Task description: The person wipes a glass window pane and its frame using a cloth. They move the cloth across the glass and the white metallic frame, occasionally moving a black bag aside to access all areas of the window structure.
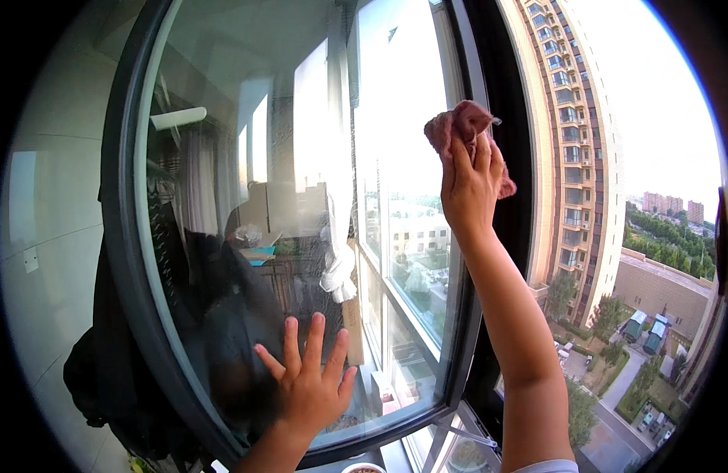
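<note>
A dark-framed window sash stands swung inward, its glass pane filling the middle of the view with reflections of a room and curtains. My right hand is raised with its fingers closed on a crumpled dusty-pink cloth. The cloth is at the right edge of the pane, by the dark frame. My left hand is low at the pane with fingers spread and nothing held. Its palm faces the glass and seems to rest on it.
Beyond the opening on the right stand a tall apartment tower and, far below, a street. A metal window stay spans the bottom gap. Dark clothing hangs at the left by a tiled wall. A pot sits at the lower edge.
</note>
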Demonstrator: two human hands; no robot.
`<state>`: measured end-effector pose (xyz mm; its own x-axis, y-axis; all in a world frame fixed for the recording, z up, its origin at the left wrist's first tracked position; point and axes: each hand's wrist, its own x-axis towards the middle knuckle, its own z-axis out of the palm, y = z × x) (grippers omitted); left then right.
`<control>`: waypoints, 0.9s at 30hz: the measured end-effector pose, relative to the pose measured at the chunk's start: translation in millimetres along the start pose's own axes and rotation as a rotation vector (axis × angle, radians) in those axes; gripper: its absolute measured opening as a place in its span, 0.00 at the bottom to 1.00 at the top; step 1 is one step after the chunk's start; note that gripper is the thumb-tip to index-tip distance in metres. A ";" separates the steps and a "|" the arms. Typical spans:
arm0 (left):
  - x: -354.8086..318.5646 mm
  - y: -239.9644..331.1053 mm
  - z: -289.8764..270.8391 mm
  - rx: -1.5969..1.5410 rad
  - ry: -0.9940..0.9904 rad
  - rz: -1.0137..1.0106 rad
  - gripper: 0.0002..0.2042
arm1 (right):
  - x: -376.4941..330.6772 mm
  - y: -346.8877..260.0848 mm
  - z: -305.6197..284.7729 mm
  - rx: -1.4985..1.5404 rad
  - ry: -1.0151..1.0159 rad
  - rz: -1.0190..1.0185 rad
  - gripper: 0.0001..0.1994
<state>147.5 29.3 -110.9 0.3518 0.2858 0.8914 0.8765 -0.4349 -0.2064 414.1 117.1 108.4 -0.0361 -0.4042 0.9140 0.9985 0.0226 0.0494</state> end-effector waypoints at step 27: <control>61.2 -74.4 -91.1 0.202 0.089 -0.057 0.35 | 85.9 -156.5 10.7 0.807 0.014 -0.796 0.13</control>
<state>73.9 1.4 -4.2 0.2770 0.2245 0.9343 0.9453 -0.2379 -0.2231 254.3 88.6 183.6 -0.6441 -0.5769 0.5024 0.3738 0.3356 0.8647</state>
